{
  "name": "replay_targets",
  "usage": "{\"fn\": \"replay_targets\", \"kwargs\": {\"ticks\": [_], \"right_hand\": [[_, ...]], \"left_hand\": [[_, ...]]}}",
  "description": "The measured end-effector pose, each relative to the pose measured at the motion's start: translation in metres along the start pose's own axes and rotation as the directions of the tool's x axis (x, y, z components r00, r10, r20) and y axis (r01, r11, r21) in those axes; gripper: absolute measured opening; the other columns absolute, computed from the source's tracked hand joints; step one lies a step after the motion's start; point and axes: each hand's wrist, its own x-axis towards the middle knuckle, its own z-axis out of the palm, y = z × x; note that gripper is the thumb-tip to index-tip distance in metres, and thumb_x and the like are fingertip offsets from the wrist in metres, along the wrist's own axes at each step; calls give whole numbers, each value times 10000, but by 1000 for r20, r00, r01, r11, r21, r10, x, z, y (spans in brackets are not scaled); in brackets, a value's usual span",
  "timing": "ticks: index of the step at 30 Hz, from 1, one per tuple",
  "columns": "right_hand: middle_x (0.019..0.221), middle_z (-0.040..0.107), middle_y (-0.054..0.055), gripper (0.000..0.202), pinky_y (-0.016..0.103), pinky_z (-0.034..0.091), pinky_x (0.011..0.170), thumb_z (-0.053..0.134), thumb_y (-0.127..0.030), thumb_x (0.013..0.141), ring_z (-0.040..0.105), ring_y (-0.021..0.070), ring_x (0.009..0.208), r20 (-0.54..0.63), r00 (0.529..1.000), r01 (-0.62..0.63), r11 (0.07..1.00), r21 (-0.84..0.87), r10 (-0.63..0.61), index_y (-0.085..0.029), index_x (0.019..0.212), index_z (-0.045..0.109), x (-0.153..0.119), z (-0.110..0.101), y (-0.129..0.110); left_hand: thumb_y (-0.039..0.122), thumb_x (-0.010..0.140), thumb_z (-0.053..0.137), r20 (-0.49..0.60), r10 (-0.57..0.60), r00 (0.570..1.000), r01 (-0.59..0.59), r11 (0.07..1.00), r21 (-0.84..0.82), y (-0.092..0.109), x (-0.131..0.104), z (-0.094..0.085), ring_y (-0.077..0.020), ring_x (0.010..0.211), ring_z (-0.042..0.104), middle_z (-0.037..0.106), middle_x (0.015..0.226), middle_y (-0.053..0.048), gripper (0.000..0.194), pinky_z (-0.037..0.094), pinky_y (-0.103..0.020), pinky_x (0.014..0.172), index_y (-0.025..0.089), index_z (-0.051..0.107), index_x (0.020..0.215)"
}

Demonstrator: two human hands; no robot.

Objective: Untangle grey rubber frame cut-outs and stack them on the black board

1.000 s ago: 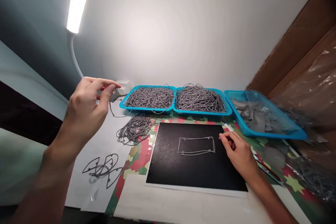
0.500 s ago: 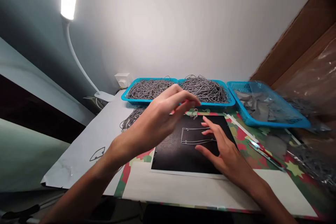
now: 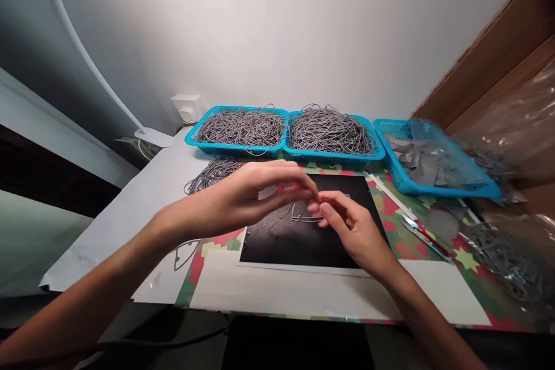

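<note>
My left hand [image 3: 271, 193] is over the black mat [image 3: 281, 248] with its fingertips pinched together. Its tips meet the fingertips of my right hand [image 3: 353, 228], whose thumb and forefinger are also closed. Whatever lies between the fingers is too small or hidden to make out. Under the hands, a thin grey frame-shaped gasket [image 3: 299, 218] lies flat on the mat, partly covered by my fingers. A heap of loose grey gaskets [image 3: 212, 173] is behind my left wrist. Another single grey gasket [image 3: 184, 257] lies on the white surface beside my left forearm.
Two blue baskets [image 3: 234, 147] [image 3: 333, 156] piled with grey gaskets stand against the wall. A third blue basket [image 3: 451, 191] holds flat grey pieces. Red-handled tweezers [image 3: 427, 237] lie right of the mat, near a clear bag [image 3: 511, 260]. A lamp [image 3: 87, 58] rises at left.
My left hand has come down and my right hand has closed, so their fingertips now meet above the gasket. The camera view has shifted, and the lamp's bright head has nearly left it.
</note>
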Motion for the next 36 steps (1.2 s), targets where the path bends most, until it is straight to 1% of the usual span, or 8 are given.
{"fn": "replay_targets", "kwargs": {"ticks": [2,4,9,14,21,27,32,36], "right_hand": [[1376,764,83,573,418,595,1118,484,-731,1112,739,239,1243,98,994,32,991,130,-45,-278,1349,743,16,7,-2],[1440,739,91,665,453,576,1160,399,-794,1103,708,252,1328,190,982,-36,954,296,-22,-290,1383,728,29,15,-2],[1158,812,104,579,434,630,1030,692,-753,983,776,261,1119,320,942,-229,890,395,100,-218,1186,783,36,25,3],[963,766,48,369,331,594,895,851,-558,936,720,192,909,290,948,-209,941,266,129,-196,878,807,12,29,4],[882,712,8,203,262,524,682,699,-428,1068,677,162,775,88,992,-65,972,-224,86,-250,1101,791,-26,31,8],[755,614,-20,202,263,501,595,644,-430,1113,590,149,620,51,999,22,891,-453,1,-250,1097,733,-41,22,11],[1190,661,90,362,346,634,763,688,-424,1093,734,249,1006,200,958,287,705,-649,-205,-297,1430,645,-38,28,11],[1198,658,108,144,337,627,706,593,-307,1140,726,257,1051,273,932,363,616,-699,-239,-246,1228,689,-30,40,14]], "left_hand": [[149,1126,591,-13,33,999,-34,998,-46,9,9,-2,-192,1062,783,819,1120,-27,207,637,-297,925,253,766,1165],[145,1127,580,-28,66,997,-67,996,-61,14,14,-3,-196,1072,784,816,1140,-26,226,643,-309,938,264,767,1172],[242,1136,587,-29,48,998,-48,999,-9,4,1,-8,-218,1036,769,798,1124,-53,199,636,-313,881,274,783,1155],[323,1122,575,21,-146,989,146,989,-12,-21,-51,-7,-267,1046,760,800,1111,-87,265,644,-354,901,269,811,1012],[244,1079,581,57,-308,950,306,951,54,-63,-121,32,-264,1215,745,780,1279,-98,257,602,-347,1062,260,802,948],[307,1097,601,-95,-355,930,360,933,32,-79,-129,48,-268,1252,716,744,1321,-114,215,617,-358,1036,259,746,1248],[461,1077,687,-214,-426,879,463,870,171,-78,-132,54,-260,1121,699,723,1221,-71,225,591,-356,941,275,721,1197],[496,1081,680,-212,-444,870,483,855,190,-76,-133,58,-249,1055,685,709,1174,-56,243,566,-347,897,273,710,1172]]}}
